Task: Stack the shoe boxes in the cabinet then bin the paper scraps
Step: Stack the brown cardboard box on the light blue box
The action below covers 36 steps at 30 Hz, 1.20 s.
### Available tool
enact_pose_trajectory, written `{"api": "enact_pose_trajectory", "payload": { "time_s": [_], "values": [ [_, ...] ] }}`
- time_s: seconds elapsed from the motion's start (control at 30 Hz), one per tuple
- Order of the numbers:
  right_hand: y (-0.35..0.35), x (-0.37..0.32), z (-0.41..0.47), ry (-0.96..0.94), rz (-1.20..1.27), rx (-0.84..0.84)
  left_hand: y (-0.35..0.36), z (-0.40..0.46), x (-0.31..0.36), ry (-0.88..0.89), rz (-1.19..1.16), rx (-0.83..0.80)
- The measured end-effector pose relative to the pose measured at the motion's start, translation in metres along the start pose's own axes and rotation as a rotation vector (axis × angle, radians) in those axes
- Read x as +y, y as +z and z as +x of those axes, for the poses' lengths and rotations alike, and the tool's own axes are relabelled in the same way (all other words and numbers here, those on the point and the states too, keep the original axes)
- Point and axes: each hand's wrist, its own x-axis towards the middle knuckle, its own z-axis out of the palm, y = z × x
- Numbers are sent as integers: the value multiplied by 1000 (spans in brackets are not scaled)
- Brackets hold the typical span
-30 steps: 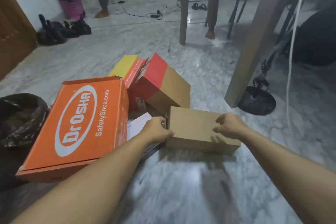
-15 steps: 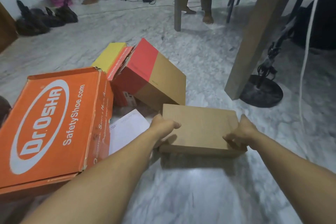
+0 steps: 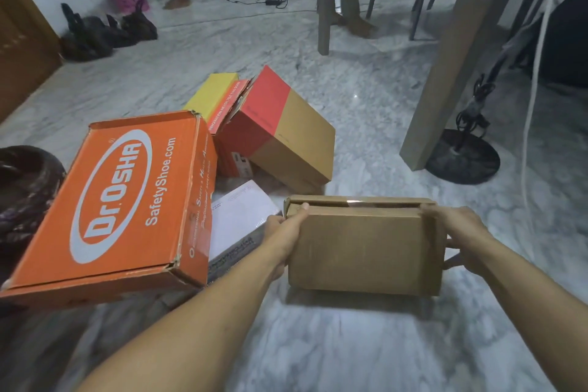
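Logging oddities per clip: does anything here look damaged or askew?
Yes. The orange box has torn, frayed corners and sits tilted. The red and brown box leans over against the yellow box. A white paper lies loose on the floor.

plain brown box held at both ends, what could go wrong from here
The plain brown box is held only at its ends by the left hand and right hand, and its top flap looks partly open, so it might spill or slip. The orange box sits tilted close beside the left arm; a swing could knock it. The white paper on the floor could be slippery underfoot.
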Motion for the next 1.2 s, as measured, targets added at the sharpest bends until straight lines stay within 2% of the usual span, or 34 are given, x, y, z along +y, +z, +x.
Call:
{"api": "enact_pose_trajectory", "payload": {
  "time_s": [0.1,0.27,0.33,0.53,0.83,1.03,1.2],
  "values": [
    [-11,0,-14,-24,-77,-51,-7,-10,-2,25,44,37],
    [-34,-10,-44,-104,-104,-195,-27,-40,11,44,144,-182],
    [-42,-16,-57,-150,-73,-229,-34,-54,16,89,162,-200],
    [-48,-42,-108,-322,-90,-278,-60,-92,35,204,-56,-150],
    [-32,-79,-172,-658,-182,-239,-117,-154,63,552,120,-56],
    [-14,-105,-220,-819,-187,-236,-158,-197,67,664,108,46],
    [10,-130,-263,-963,-190,-305,-208,-246,75,736,128,184]
  ]
}}
